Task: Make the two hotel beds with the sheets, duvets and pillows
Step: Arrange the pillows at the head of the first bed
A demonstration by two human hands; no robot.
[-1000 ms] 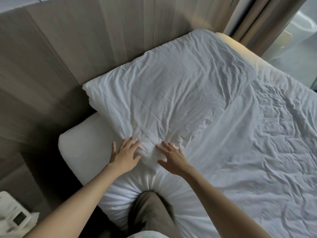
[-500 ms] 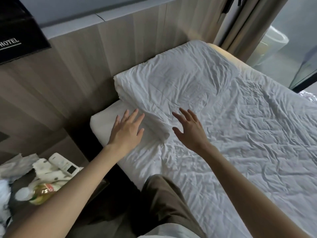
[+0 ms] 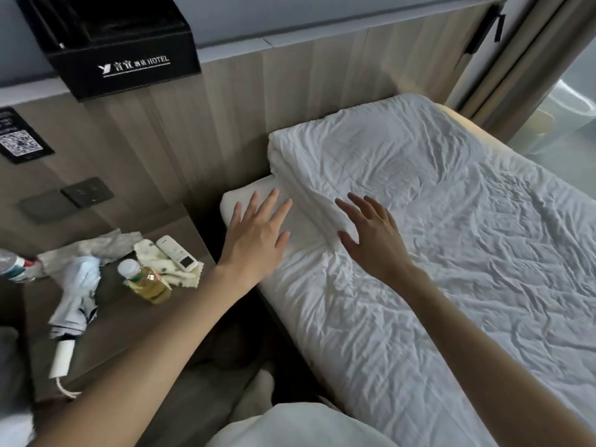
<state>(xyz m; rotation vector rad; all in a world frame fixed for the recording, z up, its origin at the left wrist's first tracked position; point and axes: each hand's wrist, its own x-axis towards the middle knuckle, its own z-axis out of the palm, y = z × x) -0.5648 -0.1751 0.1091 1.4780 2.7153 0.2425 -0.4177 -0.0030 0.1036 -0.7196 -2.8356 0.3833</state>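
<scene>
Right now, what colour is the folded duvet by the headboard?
Plain white; the duvet shows in the head view.

- I see the left hand (image 3: 254, 240) and right hand (image 3: 374, 240) bare, forearms (image 3: 154, 343) bare too, sleeves out of view.
- White top (image 3: 300, 427), softly creased, at the bottom edge.
- Dull grey trousers (image 3: 209, 401) beside it.

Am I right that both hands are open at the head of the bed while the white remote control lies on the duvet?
Not quite: in the head view the remote control lies on the bedside table, not the duvet. The left hand and right hand are open, as you say.
</scene>
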